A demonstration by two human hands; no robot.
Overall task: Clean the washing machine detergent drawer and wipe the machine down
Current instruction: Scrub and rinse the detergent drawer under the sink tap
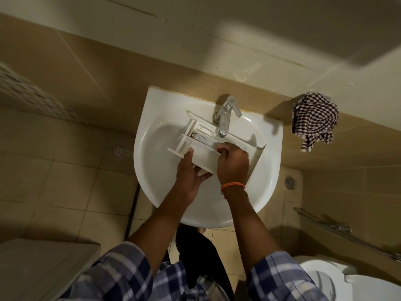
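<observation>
The white detergent drawer point(204, 146) lies tilted across the white sink basin point(152, 170), under the chrome tap point(226, 118). My left hand point(189, 177) grips the drawer's near side from below, thumb on its left wall. My right hand point(233, 164), with an orange wrist band, reaches into the drawer's right compartment with fingers curled inside; whether it holds anything there is hidden. No water is visible from the tap.
A checked cloth point(314, 120) hangs on the wall to the right of the sink. The white washing machine top point(41, 266) shows at lower left, a toilet point(338, 279) at lower right. Floor drains point(119, 151) sit beside the sink pedestal.
</observation>
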